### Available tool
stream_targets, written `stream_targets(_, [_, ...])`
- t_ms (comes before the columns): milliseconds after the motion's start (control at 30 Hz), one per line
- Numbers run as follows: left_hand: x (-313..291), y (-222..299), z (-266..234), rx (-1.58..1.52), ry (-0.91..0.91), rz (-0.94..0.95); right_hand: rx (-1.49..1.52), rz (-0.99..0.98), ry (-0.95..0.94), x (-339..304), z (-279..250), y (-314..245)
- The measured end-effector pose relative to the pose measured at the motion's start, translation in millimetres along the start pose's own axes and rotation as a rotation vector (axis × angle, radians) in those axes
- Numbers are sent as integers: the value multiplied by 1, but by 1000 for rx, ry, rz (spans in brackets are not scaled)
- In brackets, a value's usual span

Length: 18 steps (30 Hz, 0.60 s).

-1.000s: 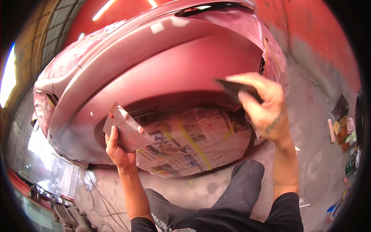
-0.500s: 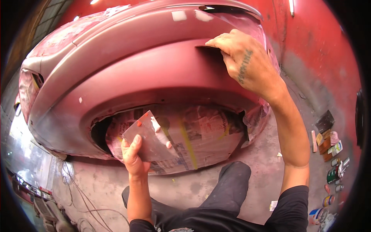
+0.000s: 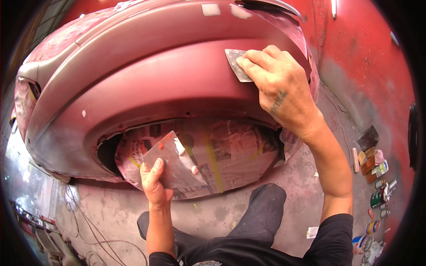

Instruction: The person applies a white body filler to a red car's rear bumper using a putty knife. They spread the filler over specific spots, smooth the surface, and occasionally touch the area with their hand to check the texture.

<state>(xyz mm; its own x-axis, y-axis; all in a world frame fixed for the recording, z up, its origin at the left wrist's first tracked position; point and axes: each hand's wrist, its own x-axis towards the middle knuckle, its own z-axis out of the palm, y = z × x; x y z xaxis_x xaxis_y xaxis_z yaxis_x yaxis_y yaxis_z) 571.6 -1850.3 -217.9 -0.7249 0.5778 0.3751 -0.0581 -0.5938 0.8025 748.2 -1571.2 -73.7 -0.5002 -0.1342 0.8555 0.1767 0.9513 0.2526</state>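
My left hand (image 3: 155,184) is closed on a flat grey plate (image 3: 171,162), thumb on top. Dabs of pale pink putty (image 3: 179,147) and small orange-red dabs lie along its far edges. In my right hand (image 3: 282,86) a thin grey putty spreader (image 3: 236,65) is pinched, its broad face showing. It is in front of the upper part of a reddish-primed car fender (image 3: 177,75); whether it touches cannot be made out. Newspaper masking (image 3: 222,155) covers the wheel opening behind the plate. Two pale putty patches (image 3: 211,9) sit higher on the body.
Cans (image 3: 377,198), sanding blocks (image 3: 367,165) and other small items line the floor at right, beside a red wall (image 3: 359,48). Cables (image 3: 91,226) lie on the floor at lower left. My bent knee (image 3: 268,197) is close to the masked wheel opening.
My right hand has lowered a little and turned, so the spreader shows its face instead of its thin edge. The left hand and plate are nearly unmoved; the view has shifted slightly.
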Motion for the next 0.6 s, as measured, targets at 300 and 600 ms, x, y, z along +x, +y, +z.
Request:
stream_targets(300, [-9, 11, 11, -35, 27, 23, 103, -5, 137, 1, -5, 22])
stream_targets(600, [-13, 10, -1, -28, 77, -18, -9, -27, 72, -8, 10, 2])
